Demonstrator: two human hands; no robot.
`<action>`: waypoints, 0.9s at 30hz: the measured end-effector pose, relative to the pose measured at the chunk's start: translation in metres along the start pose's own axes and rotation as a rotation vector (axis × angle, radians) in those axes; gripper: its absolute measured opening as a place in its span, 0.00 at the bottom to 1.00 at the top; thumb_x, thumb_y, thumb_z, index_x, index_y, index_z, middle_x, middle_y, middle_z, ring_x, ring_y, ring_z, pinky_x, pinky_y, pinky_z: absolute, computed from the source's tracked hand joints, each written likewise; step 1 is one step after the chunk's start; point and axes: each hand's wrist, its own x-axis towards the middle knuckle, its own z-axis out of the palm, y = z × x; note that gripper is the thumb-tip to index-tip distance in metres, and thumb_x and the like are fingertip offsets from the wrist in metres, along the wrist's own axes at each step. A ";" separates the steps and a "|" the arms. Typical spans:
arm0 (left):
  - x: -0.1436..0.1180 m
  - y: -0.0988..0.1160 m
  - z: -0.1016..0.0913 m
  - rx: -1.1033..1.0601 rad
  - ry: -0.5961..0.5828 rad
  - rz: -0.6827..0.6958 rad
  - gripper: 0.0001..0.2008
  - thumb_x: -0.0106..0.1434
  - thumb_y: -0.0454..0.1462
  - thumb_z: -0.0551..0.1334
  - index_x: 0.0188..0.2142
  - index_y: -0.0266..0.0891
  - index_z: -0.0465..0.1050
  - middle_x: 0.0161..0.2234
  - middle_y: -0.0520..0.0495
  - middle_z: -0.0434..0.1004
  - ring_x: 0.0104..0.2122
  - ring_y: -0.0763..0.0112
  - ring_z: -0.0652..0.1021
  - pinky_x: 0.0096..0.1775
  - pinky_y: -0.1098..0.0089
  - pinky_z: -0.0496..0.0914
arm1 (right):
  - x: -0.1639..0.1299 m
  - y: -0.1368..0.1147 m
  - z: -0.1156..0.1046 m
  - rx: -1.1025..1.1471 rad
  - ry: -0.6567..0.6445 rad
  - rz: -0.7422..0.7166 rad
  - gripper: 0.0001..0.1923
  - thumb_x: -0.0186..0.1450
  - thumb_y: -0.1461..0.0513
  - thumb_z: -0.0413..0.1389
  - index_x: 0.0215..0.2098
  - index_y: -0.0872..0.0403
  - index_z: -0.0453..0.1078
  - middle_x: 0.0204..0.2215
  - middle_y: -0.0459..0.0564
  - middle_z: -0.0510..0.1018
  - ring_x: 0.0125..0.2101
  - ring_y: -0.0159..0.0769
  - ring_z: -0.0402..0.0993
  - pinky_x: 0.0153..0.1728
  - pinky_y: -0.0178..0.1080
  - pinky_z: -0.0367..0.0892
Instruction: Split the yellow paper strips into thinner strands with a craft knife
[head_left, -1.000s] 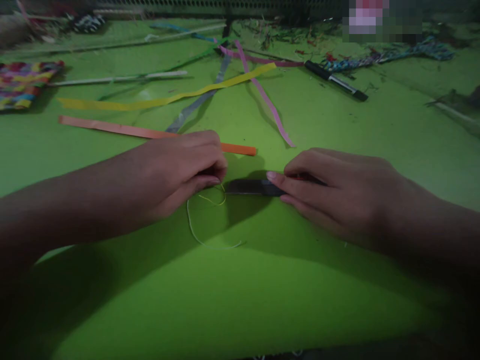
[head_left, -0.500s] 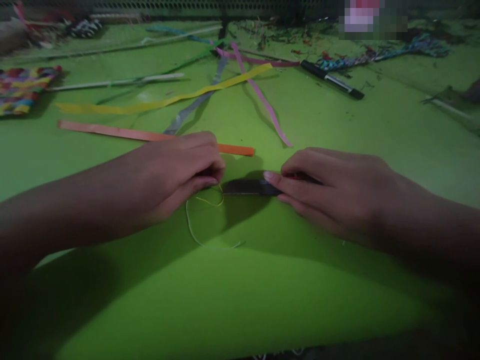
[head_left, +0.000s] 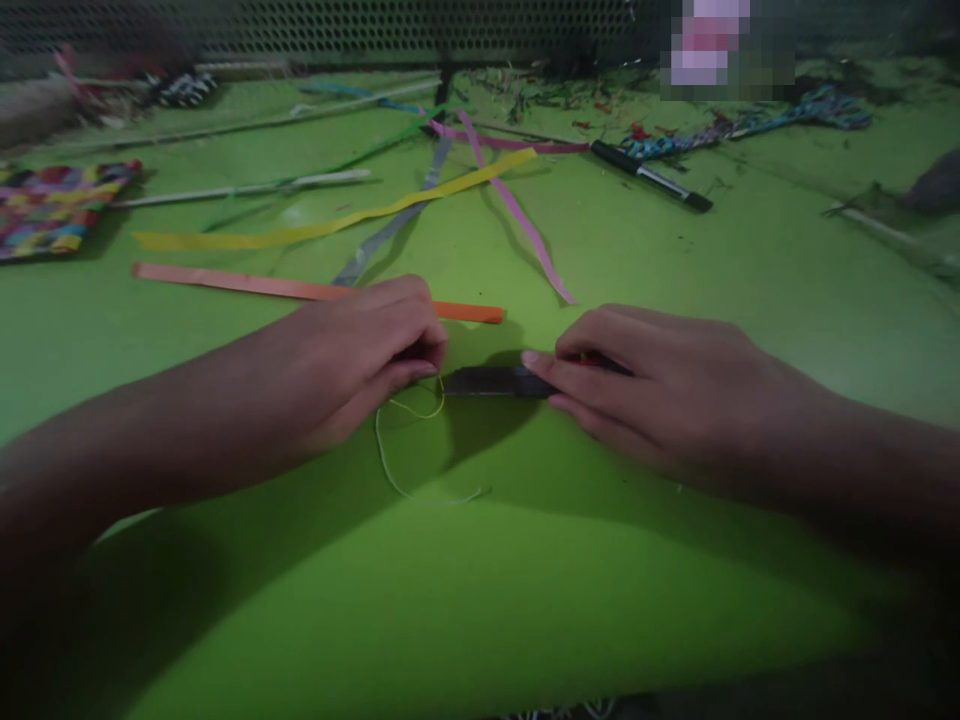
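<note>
Between my hands a dark, flat knife-like blade (head_left: 484, 381) lies low over the green table, its slanted end toward the left. My right hand (head_left: 652, 385) is closed on it, one fingertip pressed along its top. A bit of red shows beneath these fingers; the rest of that part is hidden. My left hand (head_left: 375, 345) is closed in a pinch at the blade's left end. From its fingertips hangs a thin yellow thread (head_left: 420, 413) in a small loop. Below, a pale thread (head_left: 386, 465) curves over the table. Whatever else the left fingers cover is hidden.
Behind the left hand lie an orange strip (head_left: 469, 312), a yellow strip (head_left: 247, 241), a grey strip (head_left: 382, 240) and a pink strip (head_left: 525, 225). A black marker (head_left: 652, 177), a braided cord (head_left: 810, 110), a colourful woven piece (head_left: 60, 205) and scraps lie farther back on the green table (head_left: 480, 600).
The view has tipped slightly, so the things at the back sit lower in the picture. Both hands keep almost the same pose, with the blade and the thread between them.
</note>
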 end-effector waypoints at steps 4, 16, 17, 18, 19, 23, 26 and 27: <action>-0.001 0.001 -0.001 0.007 -0.022 -0.027 0.08 0.73 0.37 0.49 0.42 0.45 0.66 0.38 0.50 0.69 0.35 0.66 0.70 0.37 0.63 0.66 | 0.001 0.000 0.000 0.039 -0.003 0.003 0.18 0.75 0.59 0.44 0.52 0.58 0.70 0.38 0.52 0.75 0.34 0.31 0.69 0.35 0.34 0.65; 0.000 0.001 0.002 0.010 -0.060 -0.027 0.09 0.73 0.35 0.48 0.40 0.44 0.65 0.38 0.50 0.68 0.34 0.66 0.70 0.37 0.65 0.64 | 0.009 -0.007 -0.009 0.307 -0.107 0.288 0.16 0.73 0.55 0.46 0.43 0.55 0.73 0.28 0.48 0.74 0.28 0.30 0.68 0.28 0.32 0.62; 0.001 0.003 0.002 0.010 -0.061 -0.028 0.09 0.73 0.35 0.48 0.40 0.43 0.65 0.38 0.50 0.67 0.34 0.66 0.70 0.37 0.65 0.64 | 0.009 -0.007 -0.009 0.323 -0.124 0.311 0.17 0.73 0.55 0.47 0.43 0.55 0.73 0.28 0.48 0.73 0.28 0.31 0.68 0.28 0.32 0.62; 0.001 0.004 0.001 0.011 -0.067 -0.037 0.09 0.73 0.34 0.48 0.39 0.43 0.65 0.38 0.50 0.67 0.34 0.66 0.70 0.38 0.65 0.64 | 0.009 -0.007 -0.009 0.339 -0.137 0.331 0.17 0.72 0.54 0.47 0.43 0.55 0.73 0.27 0.48 0.73 0.28 0.31 0.68 0.28 0.32 0.61; 0.002 0.006 0.001 0.012 -0.080 -0.052 0.10 0.73 0.34 0.47 0.39 0.42 0.65 0.38 0.50 0.67 0.35 0.66 0.70 0.38 0.65 0.63 | 0.009 -0.007 -0.008 0.355 -0.147 0.347 0.17 0.72 0.53 0.47 0.43 0.56 0.73 0.27 0.48 0.73 0.28 0.31 0.68 0.28 0.32 0.61; 0.003 0.005 0.002 0.017 -0.077 -0.040 0.10 0.73 0.34 0.47 0.39 0.42 0.65 0.37 0.49 0.67 0.34 0.66 0.70 0.39 0.65 0.63 | 0.009 -0.004 -0.006 0.405 -0.146 0.369 0.18 0.71 0.52 0.48 0.42 0.55 0.73 0.27 0.49 0.72 0.29 0.32 0.68 0.28 0.32 0.60; 0.002 0.000 0.005 0.026 -0.044 0.000 0.08 0.72 0.33 0.49 0.39 0.43 0.66 0.37 0.49 0.68 0.34 0.65 0.70 0.37 0.65 0.63 | 0.009 -0.002 -0.004 0.424 -0.129 0.351 0.16 0.71 0.53 0.49 0.41 0.54 0.73 0.26 0.48 0.72 0.28 0.32 0.67 0.28 0.33 0.60; 0.002 0.000 0.005 0.031 -0.037 -0.001 0.08 0.71 0.32 0.50 0.39 0.43 0.66 0.37 0.49 0.69 0.33 0.65 0.71 0.37 0.65 0.64 | 0.009 -0.002 -0.004 0.427 -0.120 0.342 0.15 0.71 0.53 0.49 0.41 0.54 0.73 0.26 0.48 0.72 0.28 0.32 0.67 0.27 0.33 0.60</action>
